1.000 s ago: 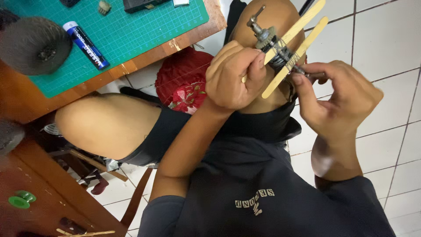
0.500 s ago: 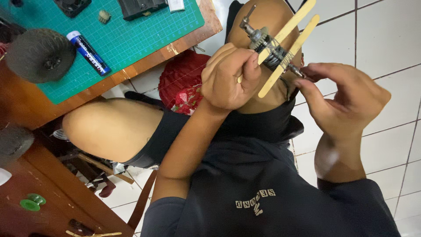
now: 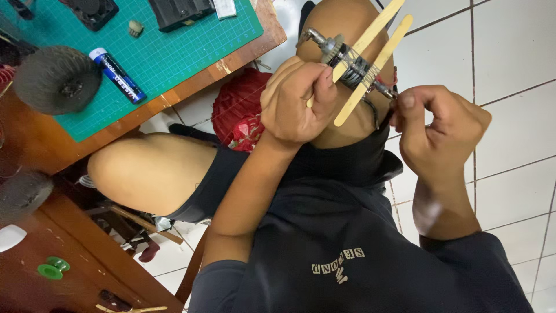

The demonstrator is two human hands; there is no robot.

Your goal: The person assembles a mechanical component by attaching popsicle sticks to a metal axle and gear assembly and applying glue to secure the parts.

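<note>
Left hand (image 3: 295, 104): curled into a tight fist around the lower end of one wooden stick, so it carries the whole little build over the right knee (image 3: 347, 35).
Right hand (image 3: 437, 130): thumb and forefinger pinched narrow on the small metal tip at the right end of the motor; the other fingers are folded in.
Sticks (image 3: 370, 72): two flat, pale wooden craft sticks with rounded ends, running side by side and tilted up toward the far right.
Motor (image 3: 347, 61): a small, ribbed, dark metal piece lying crosswise between the two sticks, with a silvery shaft poking out to the left. Looks like thin wire is wound on it, can't tell for sure.
Where it is: held in the air above the knee, off the table and to its right.
Mat (image 3: 174, 52): green cutting mat with a fine grid, lying on a worn brown wooden table (image 3: 35, 145) whose edge is chipped near the corner.
On the mat: one blue marker (image 3: 117, 75), one rough, dark round wheel (image 3: 57, 79) half over the mat's left edge, and black boxy bits at the far edge.
Near left: one small green spool (image 3: 53, 269) on reddish wood.
Room: white tiled floor (image 3: 509, 52) lies open on the right, while the table edge sits close on the left.
Under the table: red netted bag (image 3: 240, 110).
</note>
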